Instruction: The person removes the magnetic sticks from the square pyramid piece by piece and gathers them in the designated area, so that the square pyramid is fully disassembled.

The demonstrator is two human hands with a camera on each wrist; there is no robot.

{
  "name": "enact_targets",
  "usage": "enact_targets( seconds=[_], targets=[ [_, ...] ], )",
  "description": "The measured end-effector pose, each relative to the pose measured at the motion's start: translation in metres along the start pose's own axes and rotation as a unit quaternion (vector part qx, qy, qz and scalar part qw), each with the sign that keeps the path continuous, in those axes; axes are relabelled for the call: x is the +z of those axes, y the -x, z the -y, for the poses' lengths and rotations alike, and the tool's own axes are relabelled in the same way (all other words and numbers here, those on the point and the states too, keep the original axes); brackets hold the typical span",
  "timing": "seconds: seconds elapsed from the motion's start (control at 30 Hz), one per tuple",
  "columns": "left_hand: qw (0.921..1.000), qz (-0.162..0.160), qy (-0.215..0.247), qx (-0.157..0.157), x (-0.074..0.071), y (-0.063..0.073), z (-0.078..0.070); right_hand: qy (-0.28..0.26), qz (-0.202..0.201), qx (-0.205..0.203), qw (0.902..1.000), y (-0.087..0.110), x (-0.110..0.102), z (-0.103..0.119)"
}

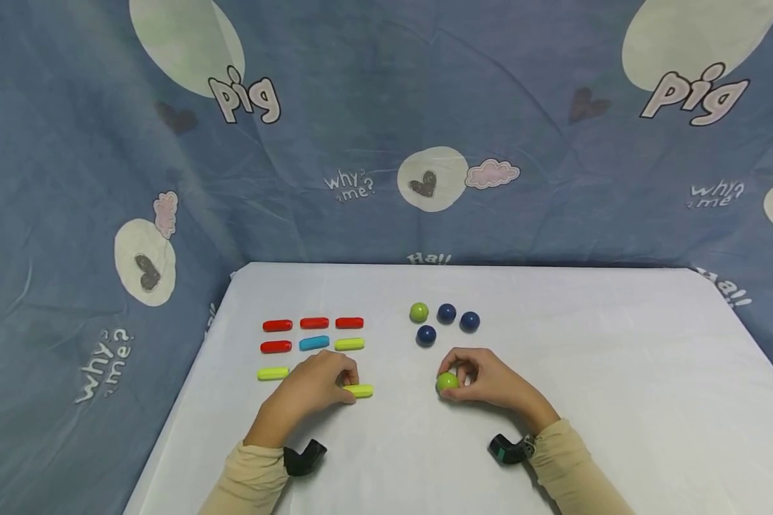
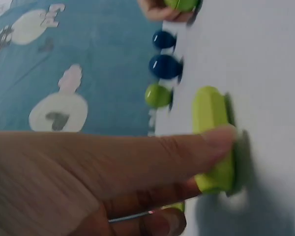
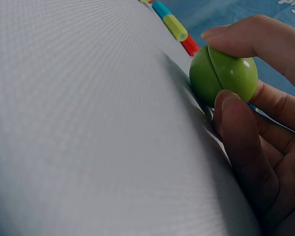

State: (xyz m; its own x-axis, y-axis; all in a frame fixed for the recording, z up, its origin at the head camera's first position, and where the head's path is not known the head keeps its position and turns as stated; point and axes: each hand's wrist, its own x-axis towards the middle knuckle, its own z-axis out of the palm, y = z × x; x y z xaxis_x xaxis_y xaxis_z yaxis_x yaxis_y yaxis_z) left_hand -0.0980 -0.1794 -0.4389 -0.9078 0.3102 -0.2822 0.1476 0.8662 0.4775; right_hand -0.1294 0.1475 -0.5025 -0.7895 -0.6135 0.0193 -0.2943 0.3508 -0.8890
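My left hand [image 1: 315,380] pinches a short yellow-green stick [image 1: 362,391] between thumb and fingers, low over the white table. In the left wrist view the faceted side of this stick [image 2: 210,110] shows, with the thumb lying across it. My right hand [image 1: 489,379] grips a glossy green ball [image 1: 447,381] by thumb and fingertips. A thin seam runs round that ball [image 3: 206,73] in the right wrist view. Beyond the left hand lie another yellow-green stick [image 1: 349,344] and a blue stick [image 1: 314,343]; one more yellow-green stick [image 1: 273,373] is left of the hand.
Several red sticks, among them one [image 1: 277,325] at the far left, lie in rows on the table [image 1: 618,343]. Behind the right hand are a second green ball [image 1: 419,312] and three dark blue balls [image 1: 426,335]. A printed blue cloth [image 1: 361,229] hangs behind and at left.
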Motion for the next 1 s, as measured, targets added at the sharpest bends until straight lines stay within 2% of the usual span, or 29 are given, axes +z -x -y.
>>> enact_targets(
  seconds=[0.2,0.33,0.57,1.0],
  targets=[
    [0.9975,-0.026,-0.028,-0.06,-0.017,0.003,0.016,0.001,-0.002,-0.002,1.0,0.0,0.0,-0.002],
    [0.9952,-0.038,-0.039,-0.081,-0.024,0.003,0.026,0.0,-0.004,-0.003,1.0,0.0,-0.001,-0.001],
    [0.993,-0.051,-0.039,-0.099,-0.029,0.003,0.037,-0.005,-0.004,-0.005,1.0,0.0,0.0,0.002],
    [0.9926,-0.053,-0.039,-0.102,-0.031,0.004,0.04,-0.001,-0.008,0.0,1.0,0.0,0.001,-0.001]
  ],
)
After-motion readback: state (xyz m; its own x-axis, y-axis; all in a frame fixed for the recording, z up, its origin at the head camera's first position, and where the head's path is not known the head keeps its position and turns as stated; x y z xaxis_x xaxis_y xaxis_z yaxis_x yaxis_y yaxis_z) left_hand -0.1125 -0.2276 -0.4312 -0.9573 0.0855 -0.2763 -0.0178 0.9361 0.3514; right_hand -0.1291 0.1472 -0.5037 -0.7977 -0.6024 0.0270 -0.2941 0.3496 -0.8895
